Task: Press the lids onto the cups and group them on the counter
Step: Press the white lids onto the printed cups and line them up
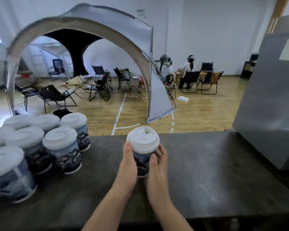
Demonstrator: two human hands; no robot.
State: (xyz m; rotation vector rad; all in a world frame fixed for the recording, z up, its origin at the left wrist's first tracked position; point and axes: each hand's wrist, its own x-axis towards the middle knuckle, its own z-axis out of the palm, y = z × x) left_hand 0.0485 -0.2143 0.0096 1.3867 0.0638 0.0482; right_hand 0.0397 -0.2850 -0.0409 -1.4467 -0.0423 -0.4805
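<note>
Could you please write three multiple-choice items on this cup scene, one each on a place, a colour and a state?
1. Where does the group of lidded cups stand on the counter?
A. left
B. right
C. centre

2. What colour is the lid on the held cup?
A. black
B. white
C. red

3. How is that cup held?
A. by one hand
B. by no hand
C. between both hands

Answers: 1 A, the group fills the counter's left side. 2 B, the lid is plainly white. 3 C, the left hand and right hand grip its sides.
</note>
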